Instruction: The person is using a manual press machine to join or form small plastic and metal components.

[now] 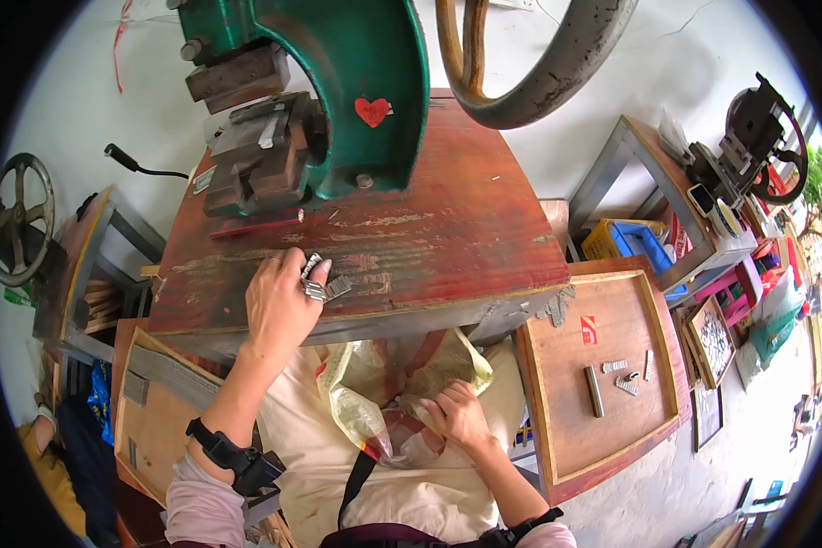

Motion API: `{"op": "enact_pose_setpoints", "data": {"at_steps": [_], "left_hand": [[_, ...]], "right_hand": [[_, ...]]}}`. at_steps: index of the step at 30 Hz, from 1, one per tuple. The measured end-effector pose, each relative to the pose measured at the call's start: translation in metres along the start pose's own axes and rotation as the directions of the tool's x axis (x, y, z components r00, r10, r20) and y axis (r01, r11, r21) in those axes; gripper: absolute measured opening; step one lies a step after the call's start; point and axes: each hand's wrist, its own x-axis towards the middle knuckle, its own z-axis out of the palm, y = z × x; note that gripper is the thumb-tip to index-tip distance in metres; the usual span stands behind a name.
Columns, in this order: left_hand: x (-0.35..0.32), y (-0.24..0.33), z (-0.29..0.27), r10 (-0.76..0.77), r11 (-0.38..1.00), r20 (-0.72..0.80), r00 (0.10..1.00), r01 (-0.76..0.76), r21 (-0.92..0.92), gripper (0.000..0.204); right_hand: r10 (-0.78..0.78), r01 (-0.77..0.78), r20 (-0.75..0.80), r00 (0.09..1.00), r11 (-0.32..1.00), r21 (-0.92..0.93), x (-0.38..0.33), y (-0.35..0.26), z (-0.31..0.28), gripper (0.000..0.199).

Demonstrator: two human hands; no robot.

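Note:
My left hand [281, 300] is closed around several small ribbed metal pieces [313, 287] at the front edge of the red-brown wooden bench top [466, 210]. Another ribbed piece [339, 288] lies on the wood beside its fingertips. Lower and to the right, my right hand [460, 416] has its fingers curled against the rim of a crumpled, translucent plastic bag [352, 388], which gapes on the pale cloth [306, 457] over my lap. The fingertips of this hand are partly hidden. Beyond my left hand stands a green hand press [393, 100] with dark metal tooling [260, 169].
A large metal handwheel [548, 82] overhangs the bench. On the right, a rimmed wooden tray [566, 420] holds a metal rod [595, 391] and several ribbed pieces [616, 366]. Another tray [160, 429] with grey strips is at left. A second press [758, 137] stands at far right.

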Motion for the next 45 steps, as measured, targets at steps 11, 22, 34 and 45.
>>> {"op": "enact_pose_setpoints", "data": {"at_steps": [11, 22, 34, 45], "left_hand": [[-0.091, 0.056, 0.049, 0.617, 0.783, 0.050, 0.785, -0.607, -0.138, 0.022], [-0.138, 0.024, 0.039, 0.224, 0.900, 0.342, 0.913, -0.059, -0.431, 0.015], [-0.251, -0.247, -0.100, -0.829, 0.544, -0.155, 0.537, 0.839, 0.001, 0.019], [-0.298, -0.385, -0.105, -0.776, 0.433, -0.362, 0.517, 0.853, 0.291, 0.025]], "right_hand": [[0.102, -0.099, -0.071, 0.992, 0.994, 0.052, -0.017, 0.001, -0.010, 0.025], [0.151, -0.154, -0.066, 0.986, 0.988, -0.030, -0.045, 0.006, -0.001, 0.012], [0.216, -0.205, 0.114, 0.970, 0.974, -0.101, 0.022, -0.025, -0.023, 0.031], [0.117, -0.100, 0.082, 0.990, 0.976, -0.193, 0.071, -0.061, -0.033, 0.027]]}}
